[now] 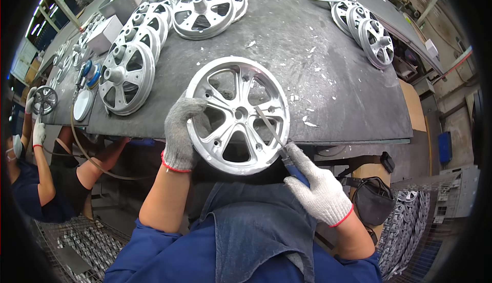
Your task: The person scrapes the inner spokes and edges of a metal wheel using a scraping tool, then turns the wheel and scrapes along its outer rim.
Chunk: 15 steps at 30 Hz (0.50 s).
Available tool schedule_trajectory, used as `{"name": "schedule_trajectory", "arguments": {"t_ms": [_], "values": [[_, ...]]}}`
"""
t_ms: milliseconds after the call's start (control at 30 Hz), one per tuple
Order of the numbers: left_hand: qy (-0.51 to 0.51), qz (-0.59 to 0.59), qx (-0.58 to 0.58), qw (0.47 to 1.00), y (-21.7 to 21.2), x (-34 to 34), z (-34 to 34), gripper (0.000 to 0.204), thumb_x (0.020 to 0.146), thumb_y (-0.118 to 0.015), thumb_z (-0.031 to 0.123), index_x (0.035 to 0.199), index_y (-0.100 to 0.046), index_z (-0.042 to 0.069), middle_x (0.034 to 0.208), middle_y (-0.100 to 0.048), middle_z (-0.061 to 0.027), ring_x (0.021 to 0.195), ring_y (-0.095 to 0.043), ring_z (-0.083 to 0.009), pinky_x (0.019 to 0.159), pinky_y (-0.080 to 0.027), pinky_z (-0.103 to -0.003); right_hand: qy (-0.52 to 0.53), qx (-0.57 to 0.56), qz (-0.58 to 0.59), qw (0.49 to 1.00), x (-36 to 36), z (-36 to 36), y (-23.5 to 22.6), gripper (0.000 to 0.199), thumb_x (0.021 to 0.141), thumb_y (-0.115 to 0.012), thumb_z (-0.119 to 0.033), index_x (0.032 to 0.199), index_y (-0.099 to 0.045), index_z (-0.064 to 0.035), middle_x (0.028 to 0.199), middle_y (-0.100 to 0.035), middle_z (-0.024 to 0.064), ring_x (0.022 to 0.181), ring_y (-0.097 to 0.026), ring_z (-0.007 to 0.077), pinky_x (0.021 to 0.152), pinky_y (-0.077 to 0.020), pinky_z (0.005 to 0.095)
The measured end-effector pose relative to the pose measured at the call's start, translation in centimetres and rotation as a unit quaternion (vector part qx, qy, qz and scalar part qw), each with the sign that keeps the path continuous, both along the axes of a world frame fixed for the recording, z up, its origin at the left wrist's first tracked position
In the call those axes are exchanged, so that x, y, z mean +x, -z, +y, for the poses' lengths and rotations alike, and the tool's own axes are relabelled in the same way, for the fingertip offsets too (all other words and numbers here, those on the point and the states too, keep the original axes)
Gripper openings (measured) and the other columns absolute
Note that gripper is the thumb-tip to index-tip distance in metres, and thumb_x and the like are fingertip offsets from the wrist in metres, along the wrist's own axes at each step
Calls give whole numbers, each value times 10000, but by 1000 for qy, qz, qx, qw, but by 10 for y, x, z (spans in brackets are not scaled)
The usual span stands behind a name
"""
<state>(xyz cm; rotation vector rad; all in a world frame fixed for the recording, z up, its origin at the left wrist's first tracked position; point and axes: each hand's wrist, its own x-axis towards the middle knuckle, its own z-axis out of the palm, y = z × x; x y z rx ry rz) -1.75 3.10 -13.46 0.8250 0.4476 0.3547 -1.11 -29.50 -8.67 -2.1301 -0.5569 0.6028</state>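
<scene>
A silvery spoked metal wheel (241,103) is tilted up at the near edge of the dark table, its face toward me. My left hand (180,132), in a grey-stained knit glove, is closed around the left side of its rim. In my right hand (322,192), in a whiter glove, is a hand file (270,128) with a blue handle. The hand is closed on the handle, index finger stretched along it. The file's thin blade lies across the wheel's right side, its tip by a spoke near the hub. Some left fingers are hidden behind the rim.
Similar wheels lean in rows at the left (125,78), back (205,11) and right (376,42) of the table (328,103). Pale flakes dot its top. Another person (38,170) handles a wheel at far left. A blue-topped sander (92,74) and hose lie nearby. A wire basket (410,226) stands at right.
</scene>
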Motion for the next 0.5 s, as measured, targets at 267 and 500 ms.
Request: {"name": "schedule_trajectory", "arguments": {"t_ms": [267, 500], "values": [[31, -10, -16, 999, -3, -2, -1, 163, 931, -677, 179, 914, -712, 20, 850, -726, -142, 800, -713, -249, 723, -604, -382, -15, 27, -12, 999, -8, 6, 7, 778, 1051, -735, -220, 1740, -389, -120, 1374, -772, 245, 1279, -751, 418, 1081, -582, 441], [-80, -237, 23, 968, 2, -24, -81, 543, 1034, -631, 212, 1474, -528, -90, 1350, -653, -236, 1246, -700, -314, 1077, -603, -456, 98, 154, 213, 960, 2, -2, 15, 997, 888, -930, -144, 1734, -412, -50, 1516, -700, 219, 1401, -670, 287, 1178, -511, 379]]}}
